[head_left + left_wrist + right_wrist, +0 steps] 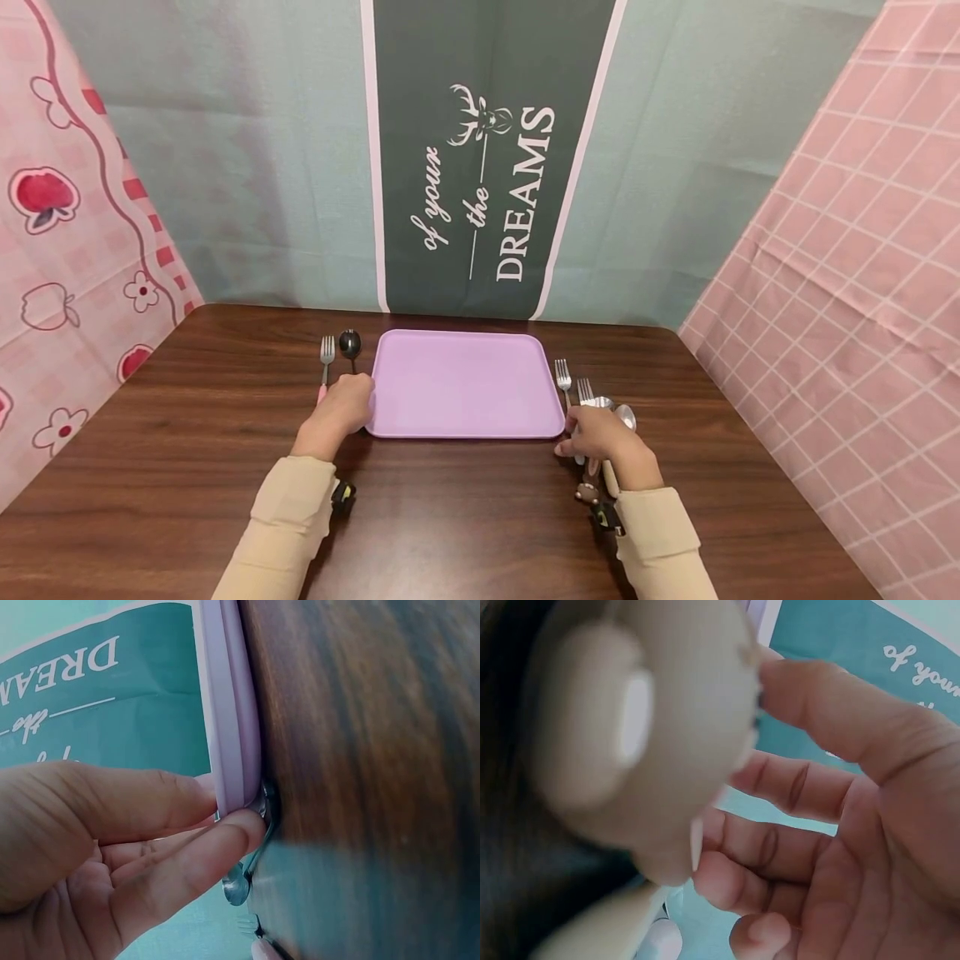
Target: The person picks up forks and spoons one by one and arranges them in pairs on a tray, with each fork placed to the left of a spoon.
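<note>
A lilac tray lies flat on the wooden table. My left hand pinches the tray's near left corner between thumb and fingers. Close by that hand lie a black spoon, its handle running beside the fingertips, and a fork with a pink handle. At the tray's right side, my right hand hovers low over a metal fork, its thumb and fingers loosely bent and apart. In the right wrist view, a blurred brown bear-shaped handle end hides some fingertips.
Around the right hand lie a second fork, a spoon and a cream handle; several pieces partly overlap. A green hanging cloth stands behind the table, with pink cloths at the sides.
</note>
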`<state>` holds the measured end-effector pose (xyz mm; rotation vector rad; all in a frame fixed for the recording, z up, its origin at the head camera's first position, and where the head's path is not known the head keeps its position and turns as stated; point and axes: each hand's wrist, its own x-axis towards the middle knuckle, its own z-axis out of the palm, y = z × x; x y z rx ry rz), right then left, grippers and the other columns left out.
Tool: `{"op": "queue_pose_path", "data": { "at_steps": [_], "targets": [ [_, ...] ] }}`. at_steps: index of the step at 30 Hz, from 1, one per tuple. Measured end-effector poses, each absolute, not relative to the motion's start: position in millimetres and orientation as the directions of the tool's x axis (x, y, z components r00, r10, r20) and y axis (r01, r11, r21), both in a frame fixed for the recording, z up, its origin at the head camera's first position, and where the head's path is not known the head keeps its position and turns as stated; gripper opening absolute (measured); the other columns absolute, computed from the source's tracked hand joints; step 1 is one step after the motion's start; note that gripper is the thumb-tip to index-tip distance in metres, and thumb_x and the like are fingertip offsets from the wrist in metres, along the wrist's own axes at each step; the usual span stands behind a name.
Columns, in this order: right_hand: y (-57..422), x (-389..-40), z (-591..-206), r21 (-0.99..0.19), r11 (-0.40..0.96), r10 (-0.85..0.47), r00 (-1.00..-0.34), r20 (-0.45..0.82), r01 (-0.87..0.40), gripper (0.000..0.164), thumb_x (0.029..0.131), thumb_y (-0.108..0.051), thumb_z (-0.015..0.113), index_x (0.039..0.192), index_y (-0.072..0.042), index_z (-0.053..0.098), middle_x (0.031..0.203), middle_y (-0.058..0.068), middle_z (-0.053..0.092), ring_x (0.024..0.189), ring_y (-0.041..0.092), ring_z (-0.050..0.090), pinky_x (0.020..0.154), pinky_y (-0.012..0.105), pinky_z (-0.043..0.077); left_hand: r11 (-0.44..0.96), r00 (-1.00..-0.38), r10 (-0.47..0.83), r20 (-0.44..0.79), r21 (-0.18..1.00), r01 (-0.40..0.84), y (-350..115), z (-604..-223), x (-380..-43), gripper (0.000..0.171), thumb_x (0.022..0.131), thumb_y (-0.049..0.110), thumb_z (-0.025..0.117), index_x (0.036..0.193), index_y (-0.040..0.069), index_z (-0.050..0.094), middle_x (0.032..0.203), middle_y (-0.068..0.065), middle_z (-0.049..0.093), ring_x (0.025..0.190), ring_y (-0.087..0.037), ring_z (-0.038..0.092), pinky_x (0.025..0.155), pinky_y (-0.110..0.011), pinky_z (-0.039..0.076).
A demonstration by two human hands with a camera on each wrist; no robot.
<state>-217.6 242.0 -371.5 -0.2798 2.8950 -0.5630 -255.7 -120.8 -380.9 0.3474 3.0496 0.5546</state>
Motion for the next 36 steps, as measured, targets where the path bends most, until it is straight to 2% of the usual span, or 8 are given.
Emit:
{"op": "queue_pose_path", "data": {
  "at_steps": [4, 6, 11, 14, 20, 26, 32, 36],
  "targets": [
    [248.4, -220.7, -376.2, -0.431, 0.889, -0.249, -0.953, -0.170, -0.155, 0.026, 0.071, -0.009, 0.077, 0.082, -0.004, 0.054, 0.055, 0.003, 0.053, 0.037, 0.016, 0.054, 0.044, 0.029, 0.046, 0.914, -0.976, 0.216, 0.000, 0.353, 0.202, -119.8, -381.4, -255.5, 0.015, 0.083, -0.006, 0.047, 0.083, -0.003, 0.062, 0.077, -0.017, 0.060, 0.070, -0.026, 0.055, 0.076, -0.057, 0.039],
    [253.4, -224.7, -382.7, -0.400, 0.888, -0.298, -0.946, -0.127, -0.226, 0.023, 0.071, -0.008, 0.075, 0.079, -0.006, 0.054, 0.057, 0.002, 0.053, 0.043, 0.015, 0.054, 0.047, 0.030, 0.045, 0.913, -0.976, 0.217, 0.001, 0.353, 0.204, -120.1, -381.7, -255.2, 0.015, 0.082, -0.006, 0.047, 0.081, -0.003, 0.062, 0.077, -0.017, 0.060, 0.070, -0.027, 0.056, 0.076, -0.058, 0.039],
    [250.6, -227.8, -385.4, -0.305, 0.906, -0.328, -0.942, -0.072, -0.292, 0.019, 0.069, -0.004, 0.073, 0.072, -0.009, 0.055, 0.065, 0.002, 0.053, 0.063, 0.019, 0.054, 0.062, 0.036, 0.045, 0.915, -0.978, 0.209, 0.017, 0.350, 0.202, -122.2, -381.3, -254.4, 0.014, 0.081, -0.006, 0.047, 0.079, -0.003, 0.060, 0.079, -0.019, 0.061, 0.073, -0.029, 0.057, 0.075, -0.057, 0.039],
    [244.6, -223.7, -379.9, -0.297, 0.925, -0.276, -0.955, -0.103, -0.236, 0.017, 0.069, -0.001, 0.071, 0.073, -0.007, 0.055, 0.065, 0.002, 0.053, 0.064, 0.019, 0.054, 0.065, 0.036, 0.046, 0.912, -0.976, 0.216, 0.029, 0.350, 0.212, -122.3, -381.3, -254.5, 0.013, 0.080, -0.006, 0.047, 0.079, -0.003, 0.060, 0.079, -0.020, 0.061, 0.072, -0.029, 0.057, 0.074, -0.056, 0.040],
    [244.7, -219.9, -379.0, -0.322, 0.937, -0.191, -0.970, -0.153, -0.134, 0.021, 0.070, 0.002, 0.062, 0.088, -0.002, 0.053, 0.062, 0.004, 0.052, 0.048, 0.019, 0.056, 0.064, 0.034, 0.048, 0.911, -0.974, 0.223, 0.027, 0.349, 0.218, -121.3, -381.0, -255.5, 0.013, 0.080, -0.006, 0.047, 0.078, -0.003, 0.060, 0.077, -0.019, 0.060, 0.070, -0.028, 0.057, 0.073, -0.055, 0.040],
    [246.2, -221.6, -376.9, -0.337, 0.932, -0.193, -0.970, -0.148, -0.134, 0.028, 0.072, -0.003, 0.062, 0.098, -0.001, 0.052, 0.069, 0.007, 0.053, 0.059, 0.020, 0.056, 0.066, 0.038, 0.047, 0.911, -0.975, 0.222, 0.028, 0.349, 0.217, -121.5, -380.9, -255.8, 0.013, 0.080, -0.005, 0.048, 0.079, -0.003, 0.060, 0.077, -0.019, 0.060, 0.070, -0.028, 0.057, 0.073, -0.056, 0.040],
    [248.5, -222.3, -374.4, -0.314, 0.932, -0.223, -0.969, -0.105, -0.180, 0.014, 0.070, -0.005, 0.059, 0.083, -0.008, 0.057, 0.064, 0.001, 0.052, 0.061, 0.018, 0.051, 0.058, 0.035, 0.042, 0.907, -0.973, 0.231, 0.020, 0.359, 0.223, -122.0, -380.3, -255.7, 0.013, 0.080, -0.005, 0.047, 0.080, -0.004, 0.061, 0.077, -0.017, 0.060, 0.070, -0.027, 0.055, 0.073, -0.055, 0.040],
    [250.8, -222.9, -374.5, -0.316, 0.927, -0.240, -0.967, -0.087, -0.202, 0.009, 0.068, -0.004, 0.058, 0.074, -0.010, 0.059, 0.063, -0.001, 0.051, 0.060, 0.016, 0.048, 0.056, 0.032, 0.040, 0.902, -0.970, 0.242, 0.026, 0.362, 0.235, -122.6, -380.1, -256.0, 0.012, 0.080, -0.005, 0.048, 0.078, -0.003, 0.059, 0.077, -0.017, 0.058, 0.070, -0.027, 0.054, 0.068, -0.050, 0.042]
  ]
}}
